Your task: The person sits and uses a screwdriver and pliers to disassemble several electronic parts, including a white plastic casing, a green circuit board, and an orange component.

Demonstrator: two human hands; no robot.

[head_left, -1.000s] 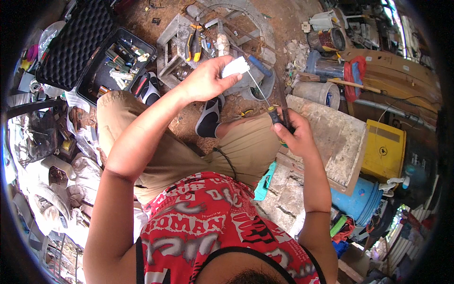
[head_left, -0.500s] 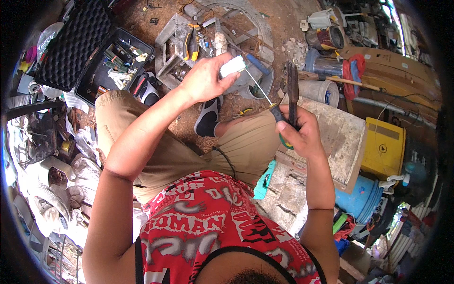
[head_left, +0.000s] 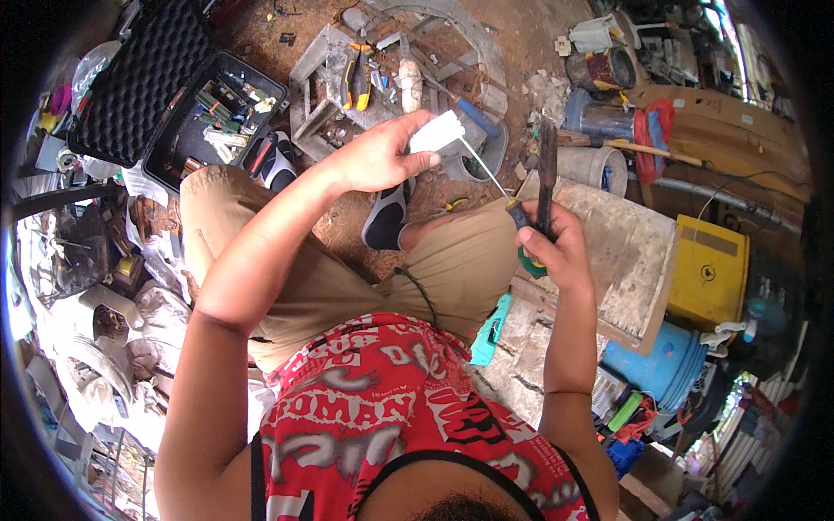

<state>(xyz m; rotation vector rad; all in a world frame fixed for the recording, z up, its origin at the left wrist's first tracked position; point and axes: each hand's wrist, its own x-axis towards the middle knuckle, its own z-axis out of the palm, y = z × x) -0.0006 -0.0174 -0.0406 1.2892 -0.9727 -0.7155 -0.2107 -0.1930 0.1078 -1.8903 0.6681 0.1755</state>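
well, left hand (head_left: 380, 160) grips a white block (head_left: 437, 133).

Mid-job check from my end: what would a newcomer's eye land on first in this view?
Probably the bright red printed top at the bottom centre, then the white piece in the left hand, with the screwdriver in the right hand pointing at its edge. After that, the yellow box at the right and the open black case with its bumpy lid at upper left stand out.
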